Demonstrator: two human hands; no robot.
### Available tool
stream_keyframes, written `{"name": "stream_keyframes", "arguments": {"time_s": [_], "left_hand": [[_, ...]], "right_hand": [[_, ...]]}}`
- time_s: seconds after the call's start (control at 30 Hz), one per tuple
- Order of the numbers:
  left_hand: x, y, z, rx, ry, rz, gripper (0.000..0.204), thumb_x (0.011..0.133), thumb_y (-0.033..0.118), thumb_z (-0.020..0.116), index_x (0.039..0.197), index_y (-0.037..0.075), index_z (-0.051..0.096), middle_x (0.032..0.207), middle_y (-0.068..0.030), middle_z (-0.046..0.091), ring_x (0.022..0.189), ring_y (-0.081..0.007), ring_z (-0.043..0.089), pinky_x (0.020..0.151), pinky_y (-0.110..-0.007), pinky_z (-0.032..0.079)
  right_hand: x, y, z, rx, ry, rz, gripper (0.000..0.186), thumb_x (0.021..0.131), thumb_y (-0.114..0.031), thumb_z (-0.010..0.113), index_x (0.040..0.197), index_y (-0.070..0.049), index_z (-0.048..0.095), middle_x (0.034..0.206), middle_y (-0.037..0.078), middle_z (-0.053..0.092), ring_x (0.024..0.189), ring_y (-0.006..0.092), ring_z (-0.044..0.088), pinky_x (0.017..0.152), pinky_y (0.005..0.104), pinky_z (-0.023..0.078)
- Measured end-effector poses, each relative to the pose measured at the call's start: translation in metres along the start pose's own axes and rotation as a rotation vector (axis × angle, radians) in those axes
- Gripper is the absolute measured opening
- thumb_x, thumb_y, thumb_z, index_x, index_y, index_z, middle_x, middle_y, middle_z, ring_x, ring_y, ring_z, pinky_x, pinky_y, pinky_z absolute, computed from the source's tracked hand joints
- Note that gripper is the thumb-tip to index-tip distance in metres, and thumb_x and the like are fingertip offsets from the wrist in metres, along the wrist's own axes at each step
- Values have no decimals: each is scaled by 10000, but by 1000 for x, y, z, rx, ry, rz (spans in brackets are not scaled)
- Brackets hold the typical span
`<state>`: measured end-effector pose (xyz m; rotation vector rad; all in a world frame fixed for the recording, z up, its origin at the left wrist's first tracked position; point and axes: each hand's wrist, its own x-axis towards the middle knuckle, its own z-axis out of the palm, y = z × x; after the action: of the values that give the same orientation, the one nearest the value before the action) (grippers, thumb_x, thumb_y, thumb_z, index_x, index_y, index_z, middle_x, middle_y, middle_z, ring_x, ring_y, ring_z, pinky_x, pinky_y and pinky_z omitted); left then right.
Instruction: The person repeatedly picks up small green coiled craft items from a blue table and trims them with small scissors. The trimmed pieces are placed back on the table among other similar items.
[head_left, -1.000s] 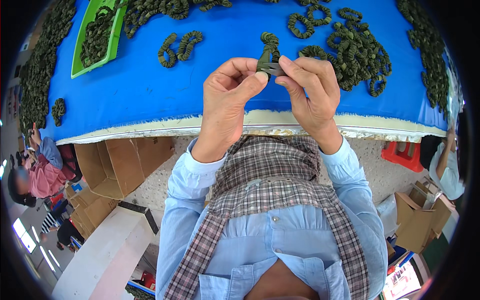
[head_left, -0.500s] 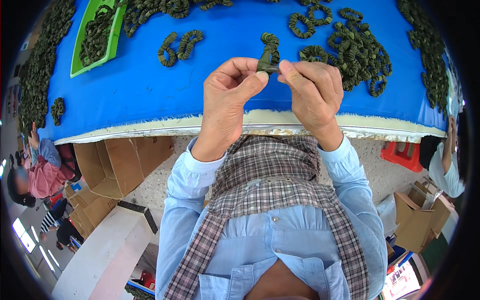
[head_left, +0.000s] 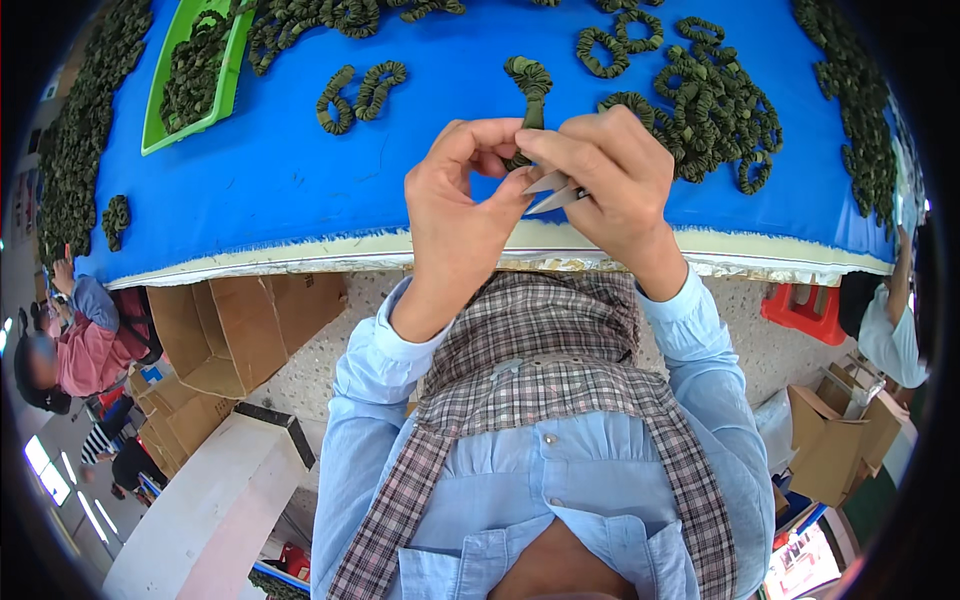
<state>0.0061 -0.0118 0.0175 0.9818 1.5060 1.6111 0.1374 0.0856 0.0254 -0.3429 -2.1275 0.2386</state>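
A dark green fabric scrunchie stretches up from my fingertips, its gathered end beyond them over the blue table. My left hand pinches its near end between thumb and fingers. Held in my right hand is a small pair of thread snips. The two pointed blades stand apart, aimed at my left thumb, and the grip is mostly hidden in my palm. My right thumb and forefinger also reach the scrunchie beside my left fingertips. Whether they pinch the fabric, I cannot tell.
A heap of green scrunchies lies to the right. Two loose ones rest left of my hands. A green tray holds more at the far left. Cardboard boxes stand below the table edge. Other people sit at both sides.
The snips' blades now show below my right fingers, pointing left. My right hand has shifted its grip and come closer to my left. The scrunchie's far end now hangs straighter.
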Motion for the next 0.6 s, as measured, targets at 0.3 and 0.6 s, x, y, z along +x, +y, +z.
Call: {"name": "stream_keyframes", "arguments": {"time_s": [0.3,0.6], "left_hand": [[0,1,-4,-26,27,-2,291,766,-66,735,1047,-1,706,889,-22,674,713,-64,529,641,-219,460],[3,4,-8,-250,8,-169,279,841,-55,722,1114,-45,665,951,-44,682,808,-65,598,715,-190,485]], "right_hand": [[-20,-2,5,700,-120,492,105,912,-100,659,956,-57,574,796,-1,535,552,87,483,471,254,348],[-20,-7,-15,534,-119,780,261,904,-190,726,1064,-2,640,853,30,596,746,136,563,640,270,484]]}}
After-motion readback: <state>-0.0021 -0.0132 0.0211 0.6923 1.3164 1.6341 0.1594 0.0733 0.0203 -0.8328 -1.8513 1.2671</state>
